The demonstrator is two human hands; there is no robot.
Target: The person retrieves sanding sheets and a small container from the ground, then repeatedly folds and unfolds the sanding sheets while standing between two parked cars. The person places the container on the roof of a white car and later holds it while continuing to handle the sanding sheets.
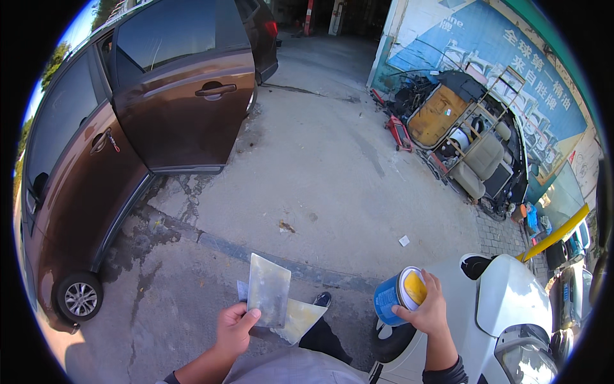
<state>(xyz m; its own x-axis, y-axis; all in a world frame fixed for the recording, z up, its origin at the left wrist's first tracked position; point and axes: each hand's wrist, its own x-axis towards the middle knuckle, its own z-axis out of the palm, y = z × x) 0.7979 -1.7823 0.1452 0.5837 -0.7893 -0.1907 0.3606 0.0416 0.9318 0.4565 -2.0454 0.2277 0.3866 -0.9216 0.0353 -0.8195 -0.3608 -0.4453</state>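
Observation:
My left hand point(235, 329) is closed on a few thin flat spreader plates. The upper one is a greyish translucent rectangle point(268, 288) with a smeared surface. A pale yellow-stained plate point(302, 319) fans out to the right beneath it, partly hidden. On the right, my right hand point(427, 306) grips a blue can point(385, 301) by its rim, thumb at the front and fingers over the far side. The can is tilted and its top shows a patch of yellow paste point(415, 287). Both hands are raised in front of my body, apart from each other.
A brown car point(83, 173) stands at left with its door point(185, 121) swung out. Close on my right is a white car point(515, 294). Scrap parts and seats point(473, 147) lean against the far-right wall, beside a red floor jack point(399, 133). My shoe point(323, 299) shows below.

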